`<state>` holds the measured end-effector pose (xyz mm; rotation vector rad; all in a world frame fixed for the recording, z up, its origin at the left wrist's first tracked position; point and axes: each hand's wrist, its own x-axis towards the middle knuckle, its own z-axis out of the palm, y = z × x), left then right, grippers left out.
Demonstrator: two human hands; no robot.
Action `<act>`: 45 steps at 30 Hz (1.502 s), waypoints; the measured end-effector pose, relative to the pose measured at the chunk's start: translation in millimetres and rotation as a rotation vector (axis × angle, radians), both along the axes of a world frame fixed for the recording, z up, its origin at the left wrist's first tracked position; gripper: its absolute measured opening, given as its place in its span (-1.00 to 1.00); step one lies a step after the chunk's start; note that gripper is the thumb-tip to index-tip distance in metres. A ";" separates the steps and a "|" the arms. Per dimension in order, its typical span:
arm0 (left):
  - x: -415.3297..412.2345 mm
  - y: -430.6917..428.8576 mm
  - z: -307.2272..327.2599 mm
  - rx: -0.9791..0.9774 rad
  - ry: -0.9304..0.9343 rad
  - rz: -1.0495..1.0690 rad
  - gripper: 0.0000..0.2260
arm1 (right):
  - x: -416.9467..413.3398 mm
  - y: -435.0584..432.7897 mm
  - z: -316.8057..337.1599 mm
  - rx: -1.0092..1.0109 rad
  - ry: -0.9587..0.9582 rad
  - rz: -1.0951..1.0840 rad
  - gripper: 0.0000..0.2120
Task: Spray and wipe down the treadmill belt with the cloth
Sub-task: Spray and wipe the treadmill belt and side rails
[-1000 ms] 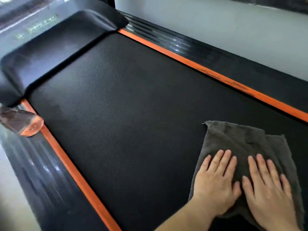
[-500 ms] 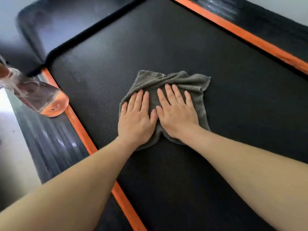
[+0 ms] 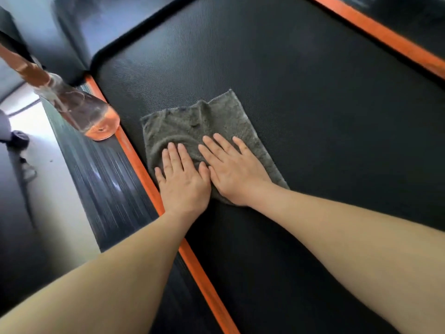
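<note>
**Wipe pass at left edge of belt**

Both forearms are stretched in from the near edge. The left hand (image 3: 185, 182) and right hand (image 3: 237, 174) are laid flat side by side with fingers straight and slightly apart. They are pressed on the grey cloth (image 3: 216, 121), and nothing is gripped. The cloth is spread on the belt (image 3: 313, 116), with its left edge just beside the orange strip (image 3: 204, 280). A fold is bunched ahead of the fingertips.

Step judged: wiping, since the bottle is set aside.
- Palm pressure should be kept even so the cloth is dragged flat, not rolled.
- The fold is best smoothed out first.
- Strokes should be overlapped and run right up to the strip.
- The belt may creep under a hard push.

The belt is black, matte and finely textured, so high drag on the cloth is expected. Wet patches cannot be made out.

A ribbed side rail (image 3: 108, 177) lies left of the strip. The spray bottle (image 3: 89, 112) stands on the rail at the strip, near the cloth's far-left corner, where it could be knocked. A glossy black motor cover (image 3: 120, 27) sits at the belt's head. A second orange strip (image 3: 385, 37) runs along the far right. Pale floor (image 3: 48, 165) is seen to the left, and the items on it are too blurred to name.
</note>
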<state>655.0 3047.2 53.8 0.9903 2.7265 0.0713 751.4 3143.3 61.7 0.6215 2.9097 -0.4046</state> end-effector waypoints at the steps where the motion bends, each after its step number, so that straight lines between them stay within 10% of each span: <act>1: 19.7 -6.3 2.5 -0.005 -0.006 0.002 -0.39 | 20.2 -7.0 0.3 -0.007 0.001 -0.008 -0.42; 23: 297.2 -153.9 17.0 -0.027 0.077 -0.285 -0.32 | 344.2 -163.6 0.5 -0.059 0.063 -0.167 -0.50; 45: -151.8 2.5 27.9 -0.009 0.117 -0.434 -0.48 | -143.2 -32.2 1.0 0.080 -0.042 -0.205 -0.42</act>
